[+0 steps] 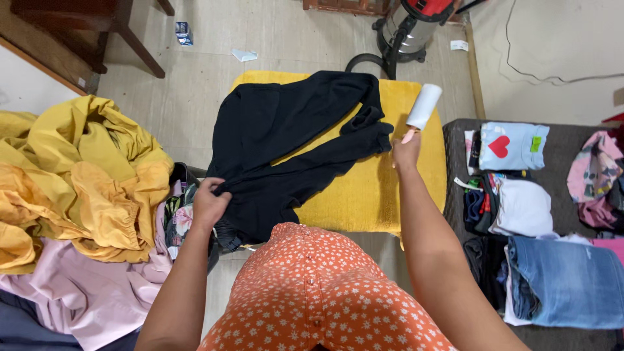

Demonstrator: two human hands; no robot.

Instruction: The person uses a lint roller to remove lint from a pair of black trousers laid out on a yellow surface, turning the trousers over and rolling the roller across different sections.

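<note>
Black garment stays flat as our left hand pinches its seven-o'clock edge, right hand gripping the lint roller at two o'clock.

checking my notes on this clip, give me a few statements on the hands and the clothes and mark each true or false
1. The right hand holds a lint roller. True.
2. The left hand rests on the yellow heap. False: it grips the black garment.
3. The black garment lies on a yellow cushion. True.
4. Folded clothes are stacked on the person's left. False: on the right; the loose yellow clothes are on the left.
</note>
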